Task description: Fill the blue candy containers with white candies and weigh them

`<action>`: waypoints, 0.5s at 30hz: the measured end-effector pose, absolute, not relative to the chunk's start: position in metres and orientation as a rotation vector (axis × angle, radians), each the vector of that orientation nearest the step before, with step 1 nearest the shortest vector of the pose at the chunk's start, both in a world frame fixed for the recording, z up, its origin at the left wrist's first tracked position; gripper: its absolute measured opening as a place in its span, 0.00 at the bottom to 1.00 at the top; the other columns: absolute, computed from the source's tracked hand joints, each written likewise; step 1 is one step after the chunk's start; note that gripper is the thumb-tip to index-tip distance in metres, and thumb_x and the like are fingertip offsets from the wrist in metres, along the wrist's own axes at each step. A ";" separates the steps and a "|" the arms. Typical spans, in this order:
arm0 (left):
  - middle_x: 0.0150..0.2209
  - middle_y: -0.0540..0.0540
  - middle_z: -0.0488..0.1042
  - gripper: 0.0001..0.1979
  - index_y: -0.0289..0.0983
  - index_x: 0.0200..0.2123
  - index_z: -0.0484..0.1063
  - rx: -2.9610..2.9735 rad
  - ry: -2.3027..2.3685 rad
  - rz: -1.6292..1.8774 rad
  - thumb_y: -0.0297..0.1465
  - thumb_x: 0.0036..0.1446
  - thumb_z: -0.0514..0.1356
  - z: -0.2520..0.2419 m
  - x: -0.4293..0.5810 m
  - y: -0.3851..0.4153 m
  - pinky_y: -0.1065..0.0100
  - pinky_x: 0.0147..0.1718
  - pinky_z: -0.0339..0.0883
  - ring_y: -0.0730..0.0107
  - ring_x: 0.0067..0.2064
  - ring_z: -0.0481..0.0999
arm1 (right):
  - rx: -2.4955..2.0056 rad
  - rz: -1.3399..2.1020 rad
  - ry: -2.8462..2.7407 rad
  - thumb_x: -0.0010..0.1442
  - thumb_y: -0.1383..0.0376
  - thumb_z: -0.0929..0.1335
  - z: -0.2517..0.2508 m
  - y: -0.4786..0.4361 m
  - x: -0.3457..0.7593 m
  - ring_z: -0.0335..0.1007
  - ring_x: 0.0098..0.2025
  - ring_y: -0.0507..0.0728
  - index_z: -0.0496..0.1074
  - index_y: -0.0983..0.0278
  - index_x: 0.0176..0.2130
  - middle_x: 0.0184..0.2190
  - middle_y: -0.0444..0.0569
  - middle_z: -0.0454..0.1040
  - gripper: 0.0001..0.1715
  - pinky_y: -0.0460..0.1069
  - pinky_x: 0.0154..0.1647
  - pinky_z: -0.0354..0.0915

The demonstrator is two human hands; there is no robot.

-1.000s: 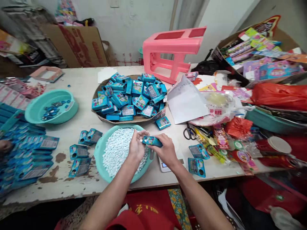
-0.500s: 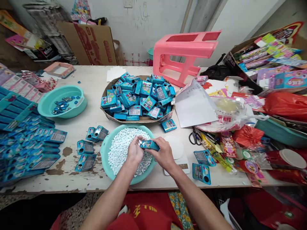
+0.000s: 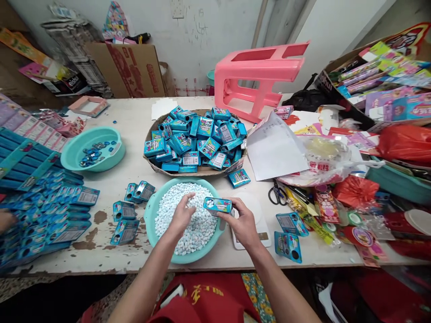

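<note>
My right hand (image 3: pixel 243 223) grips a small blue candy box (image 3: pixel 222 206) by its right end, above the right side of a turquoise basin (image 3: pixel 150 215). White candies show in the box's opening at its left end. The basin is filled with small white candies (image 3: pixel 190 237). Over the middle of them is my left hand (image 3: pixel 182 216), thumb and fingers apart, with nothing visible in it. Behind the basin, a cut-down cardboard carton (image 3: pixel 198 172) is heaped with similar blue boxes (image 3: pixel 205 128). Another blue box (image 3: pixel 239 178) lies beside that carton.
A white scale (image 3: pixel 251 211) stands right of the basin, with scissors (image 3: pixel 278 194) beyond. Several blue boxes (image 3: pixel 124 231) stand at left, before a turquoise bowl (image 3: pixel 116 157) with blue pieces. A pink stool (image 3: pixel 256 67) lies behind. Another person's hand (image 3: pixel 6 220) is at the left edge.
My left hand has moved left, away from the box's opening, and its fingers have spread. My right hand has shifted slightly right with the box. Another person's hand has appeared at the left edge.
</note>
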State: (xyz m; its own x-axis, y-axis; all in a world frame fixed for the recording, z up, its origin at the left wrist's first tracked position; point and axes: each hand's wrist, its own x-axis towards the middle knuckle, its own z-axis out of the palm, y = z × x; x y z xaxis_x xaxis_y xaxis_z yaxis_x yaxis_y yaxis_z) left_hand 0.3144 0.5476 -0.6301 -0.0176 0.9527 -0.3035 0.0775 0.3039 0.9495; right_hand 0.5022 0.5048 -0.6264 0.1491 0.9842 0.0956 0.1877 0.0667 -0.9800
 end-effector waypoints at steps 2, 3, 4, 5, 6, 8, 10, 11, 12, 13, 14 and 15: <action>0.58 0.41 0.63 0.27 0.40 0.52 0.67 1.463 1.427 0.805 0.24 0.45 0.59 -0.617 0.305 0.543 0.51 0.61 0.47 0.53 0.62 0.57 | -1.341 0.949 -1.227 0.51 0.60 0.73 -0.628 0.504 0.496 0.68 0.44 0.58 0.72 0.60 0.43 0.40 0.47 0.71 0.18 0.52 0.46 0.64; 0.59 0.42 0.62 0.29 0.41 0.54 0.65 1.645 1.362 0.755 0.24 0.46 0.59 -0.608 0.303 0.540 0.52 0.61 0.47 0.55 0.62 0.56 | -1.320 0.970 -1.238 0.51 0.60 0.73 -0.627 0.504 0.491 0.68 0.44 0.58 0.72 0.59 0.43 0.40 0.47 0.71 0.18 0.53 0.47 0.64; 0.58 0.43 0.63 0.28 0.42 0.55 0.65 1.788 1.278 0.710 0.24 0.48 0.59 -0.599 0.304 0.539 0.54 0.60 0.50 0.56 0.61 0.58 | -1.282 1.005 -1.263 0.51 0.60 0.73 -0.626 0.506 0.485 0.68 0.45 0.58 0.72 0.59 0.43 0.40 0.47 0.71 0.18 0.53 0.48 0.65; 0.56 0.43 0.65 0.26 0.42 0.54 0.66 1.890 1.212 0.665 0.25 0.49 0.59 -0.589 0.304 0.539 0.57 0.58 0.54 0.57 0.58 0.62 | -1.232 1.046 -1.288 0.51 0.59 0.73 -0.625 0.509 0.479 0.67 0.46 0.58 0.72 0.59 0.44 0.42 0.47 0.71 0.19 0.53 0.49 0.65; 0.53 0.43 0.68 0.23 0.41 0.51 0.67 1.954 1.190 0.634 0.27 0.50 0.60 -0.580 0.304 0.541 0.59 0.55 0.58 0.58 0.55 0.65 | -1.183 1.078 -1.300 0.52 0.59 0.73 -0.624 0.513 0.476 0.67 0.49 0.59 0.71 0.58 0.46 0.45 0.48 0.70 0.21 0.54 0.50 0.65; 0.47 0.45 0.72 0.18 0.41 0.47 0.69 1.983 1.297 0.636 0.32 0.51 0.61 -0.563 0.297 0.551 0.62 0.49 0.63 0.60 0.49 0.70 | -1.153 1.073 -1.260 0.54 0.57 0.71 -0.629 0.524 0.481 0.64 0.54 0.59 0.66 0.55 0.53 0.53 0.50 0.65 0.27 0.56 0.52 0.65; 0.44 0.46 0.73 0.20 0.41 0.46 0.69 1.913 1.580 0.723 0.38 0.49 0.63 -0.548 0.271 0.569 0.62 0.46 0.65 0.60 0.46 0.72 | -1.252 0.975 -1.157 0.55 0.55 0.69 -0.644 0.540 0.504 0.61 0.57 0.60 0.59 0.55 0.59 0.58 0.52 0.61 0.34 0.57 0.52 0.65; 0.42 0.46 0.73 0.21 0.40 0.46 0.69 1.844 1.766 0.775 0.41 0.48 0.63 -0.542 0.252 0.581 0.61 0.44 0.66 0.59 0.43 0.73 | -1.343 0.902 -1.101 0.56 0.54 0.68 -0.655 0.548 0.521 0.62 0.56 0.60 0.58 0.56 0.59 0.58 0.53 0.61 0.34 0.58 0.52 0.65; 0.40 0.46 0.73 0.23 0.40 0.44 0.69 1.771 1.970 0.814 0.43 0.46 0.63 -0.538 0.228 0.594 0.60 0.42 0.67 0.58 0.41 0.73 | -1.442 0.823 -1.053 0.56 0.53 0.68 -0.668 0.555 0.540 0.63 0.54 0.61 0.60 0.58 0.58 0.56 0.55 0.64 0.33 0.59 0.51 0.65; 0.38 0.46 0.73 0.25 0.39 0.44 0.68 1.686 2.203 0.848 0.45 0.44 0.64 -0.537 0.202 0.609 0.58 0.41 0.67 0.57 0.41 0.73 | -1.545 0.744 -1.016 0.55 0.52 0.68 -0.681 0.562 0.560 0.65 0.52 0.62 0.64 0.61 0.55 0.53 0.56 0.66 0.31 0.60 0.49 0.65; 0.35 0.47 0.72 0.26 0.39 0.43 0.68 1.576 2.422 0.846 0.45 0.41 0.64 -0.540 0.175 0.627 0.56 0.40 0.68 0.55 0.40 0.73 | -1.638 0.679 -1.002 0.54 0.52 0.68 -0.694 0.567 0.580 0.66 0.49 0.62 0.66 0.63 0.52 0.51 0.57 0.67 0.30 0.60 0.48 0.65; 0.32 0.48 0.71 0.25 0.40 0.41 0.67 1.461 2.588 0.780 0.45 0.39 0.64 -0.548 0.149 0.646 0.54 0.39 0.68 0.53 0.39 0.73 | -1.715 0.631 -1.010 0.53 0.51 0.68 -0.707 0.571 0.597 0.67 0.47 0.62 0.67 0.65 0.50 0.49 0.59 0.67 0.30 0.60 0.47 0.65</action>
State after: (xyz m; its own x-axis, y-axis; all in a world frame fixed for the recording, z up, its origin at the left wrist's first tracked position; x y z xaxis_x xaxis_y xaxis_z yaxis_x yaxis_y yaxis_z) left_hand 0.1494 0.6461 -0.5478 -0.5460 0.8175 0.1833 0.7826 0.4196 0.4599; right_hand 0.5975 0.5713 -0.7065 0.5139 0.8565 0.0491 0.3310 -0.1451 -0.9324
